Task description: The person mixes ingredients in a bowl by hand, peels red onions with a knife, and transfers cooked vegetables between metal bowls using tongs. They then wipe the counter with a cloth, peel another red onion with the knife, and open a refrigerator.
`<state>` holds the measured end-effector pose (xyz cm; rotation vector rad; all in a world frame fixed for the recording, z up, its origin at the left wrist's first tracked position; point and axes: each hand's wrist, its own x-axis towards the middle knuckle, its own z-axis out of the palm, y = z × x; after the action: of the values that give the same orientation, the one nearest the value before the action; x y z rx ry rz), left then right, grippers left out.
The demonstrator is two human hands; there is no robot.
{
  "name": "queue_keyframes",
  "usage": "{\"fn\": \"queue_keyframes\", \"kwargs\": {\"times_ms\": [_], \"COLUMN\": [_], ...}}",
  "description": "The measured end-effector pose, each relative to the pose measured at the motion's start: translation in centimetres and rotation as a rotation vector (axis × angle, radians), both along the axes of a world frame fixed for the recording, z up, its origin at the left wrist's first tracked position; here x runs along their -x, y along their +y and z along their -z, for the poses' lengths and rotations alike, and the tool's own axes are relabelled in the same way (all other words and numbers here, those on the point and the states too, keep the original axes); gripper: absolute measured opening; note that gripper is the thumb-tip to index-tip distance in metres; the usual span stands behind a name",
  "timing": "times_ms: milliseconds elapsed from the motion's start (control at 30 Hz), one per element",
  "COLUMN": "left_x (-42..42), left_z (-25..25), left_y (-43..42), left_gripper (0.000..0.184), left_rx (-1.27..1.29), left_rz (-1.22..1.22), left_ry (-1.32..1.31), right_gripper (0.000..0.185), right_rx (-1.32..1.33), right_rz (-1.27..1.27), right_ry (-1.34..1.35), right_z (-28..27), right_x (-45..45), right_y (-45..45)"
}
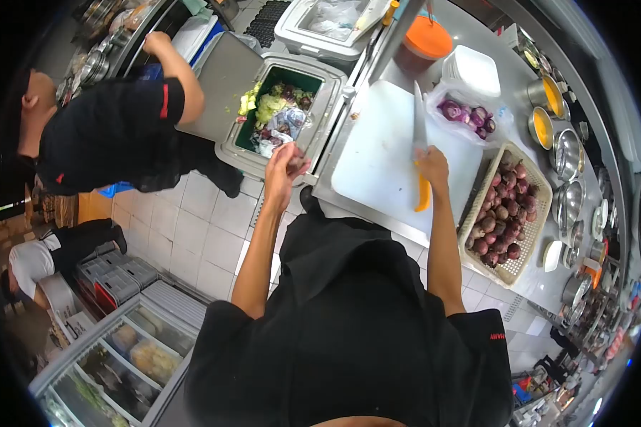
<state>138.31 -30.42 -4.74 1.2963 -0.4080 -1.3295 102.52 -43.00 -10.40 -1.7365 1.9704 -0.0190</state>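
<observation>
My right hand (433, 168) is closed around the yellow handle (423, 193) of a kitchen knife, whose long blade (419, 117) points away from me above the white cutting board (374, 153). At the near edge of an open waste bin (320, 96), my left hand (285, 171) has its fingers curled together; what they hold, if anything, I cannot make out. Vegetable scraps (271, 107) and crumpled plastic fill the bin. Peeled purple onions (468, 117) sit in a clear plastic bag beside the board. Unpeeled red onions (502, 213) fill a cream plastic basket (468, 245) on the right.
An orange-lidded container (429, 37) and white plastic tubs (473, 70) stand at the board's far end. Metal bowls (567, 153) line the counter's right side. A co-worker in black (114, 132) stands left of the bin. Behind on the left is a glass-topped chiller (121, 356).
</observation>
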Motion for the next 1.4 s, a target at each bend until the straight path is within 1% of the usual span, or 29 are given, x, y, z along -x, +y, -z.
{"fn": "queue_keyframes", "kwargs": {"times_ms": [67,100,167,200,233,267,300,333,367,400,433,467,500,567,600,667,700,733,767,833,867,900,967,1000,1067,1167,1233,1333,1400], "left_x": [-2.2,-2.9,-3.5,-3.6,-3.7,-3.8,-3.8,-3.0,-2.5,-2.0,-1.8,-2.0,-1.8,-1.2,-1.2,-1.0,-1.0,-1.0,-1.0,-0.9,-1.0,-1.1,-1.2,-1.1,-0.8,-1.1,-1.0,-1.4,-1.5], "left_z": [0.4,0.6,0.6,0.3,0.4,0.7,0.9,0.6,-0.1,-0.9,-1.5,-1.7,-2.0,-2.4,-2.6,-3.1,-3.8,-4.1,-4.3,-4.6,-4.4,-4.1,-3.5,-3.8,-4.4,-5.6,-5.5,-5.7,-6.3], "left_y": [-1.6,-2.2,-3.4,-3.8,-4.4,-4.8,-4.9,-5.1,-5.3,-5.4,-5.4,-5.4,-5.6,-5.6,-5.6,-5.2,-5.1,-5.0,-4.8,-4.6,-4.7,-4.7,-4.7,-4.9,-4.8,-5.5,-5.9,-6.1,-6.5], "left_gripper": [0.042,0.042,0.049,0.045,0.045,0.043,0.041,0.039,0.039,0.039,0.039,0.038,0.038,0.039,0.04,0.038,0.037,0.04,0.04,0.042,0.043,0.043,0.041,0.041,0.039,0.038,0.038,0.04,0.042], "left_rx": [0.017,0.009,0.039,0.031,0.031,0.089,0.135,0.129,0.119,0.163,0.211,0.311,0.316,0.19,0.226,0.207,0.185,0.212,0.208,0.235,0.195,0.191,0.215,0.21,0.165,0.101,0.083,0.096,0.027], "left_rz": [0.015,0.022,0.12,0.146,0.158,0.228,0.304,0.245,0.27,0.252,0.228,0.324,0.325,0.103,0.1,0.029,-0.024,-0.032,-0.044,-0.112,-0.143,-0.145,-0.147,-0.147,-0.151,-0.116,-0.148,-0.067,-0.044], "left_ry": [0.461,0.466,0.451,0.467,0.468,0.487,0.507,0.495,0.497,0.573,0.651,0.725,0.728,0.66,0.598,0.584,0.568,0.502,0.501,0.358,0.359,0.36,0.314,0.317,0.146,0.178,0.165,0.104,0.102], "right_gripper": [0.048,0.048,0.039,0.039,0.037,0.036,0.036,0.038,0.04,0.04,0.047,0.054,0.054,0.07,0.07,0.078,0.078,0.078,0.078,0.079,0.081,0.081,0.083,0.083,0.085,0.086,0.086,0.084,0.083], "right_rx": [0.022,0.019,0.294,0.292,0.349,0.406,0.439,0.369,0.302,0.248,0.222,0.196,0.2,0.229,0.217,0.215,0.208,0.21,0.213,0.231,0.258,0.254,0.372,0.367,0.412,0.416,0.393,0.379,0.39], "right_rz": [0.327,0.337,0.394,0.408,0.446,0.489,0.437,0.335,0.283,0.242,0.197,0.144,0.143,0.005,-0.007,-0.074,-0.092,-0.101,-0.104,-0.125,-0.138,-0.139,-0.175,-0.175,-0.232,-0.278,-0.297,-0.321,-0.34], "right_ry": [-0.379,-0.373,-0.303,-0.298,-0.391,-0.486,-0.514,-0.382,-0.439,-0.528,-0.485,-0.441,-0.437,-0.405,-0.404,-0.353,-0.354,-0.34,-0.327,-0.301,-0.274,-0.273,-0.229,-0.225,-0.228,-0.197,-0.167,-0.137,-0.169], "right_z": [-0.6,-1.2,-3.5,-5.3,-7.7,-9.6,-10.7,-12.9,-14.4,-15.1,-14.7,-14.3,-14.7,-15.8,-15.9,-15.9,-15.9,-15.9,-15.8,-15.8,-15.7,-15.4,-14.7,-14.6,-14.7,-14.9,-15.2,-15.3,-15.5], "right_x": [-0.7,-1.1,-2.4,-3.5,-5.5,-7.6,-9.8,-12.3,-14.6,-16.5,-18.0,-19.1,-20.2,-22.1,-22.6,-23.5,-23.8,-24.0,-24.3,-24.8,-24.9,-25.1,-25.3,-25.3,-25.1,-24.7,-24.5,-24.4,-24.3], "right_y": [2.9,4.7,8.4,10.2,11.5,12.2,12.6,12.4,12.0,11.4,10.5,9.6,9.1,8.3,8.1,7.4,7.2,7.2,7.2,7.1,7.0,7.0,6.9,6.7,6.6,5.9,5.4,4.8,4.2]}}
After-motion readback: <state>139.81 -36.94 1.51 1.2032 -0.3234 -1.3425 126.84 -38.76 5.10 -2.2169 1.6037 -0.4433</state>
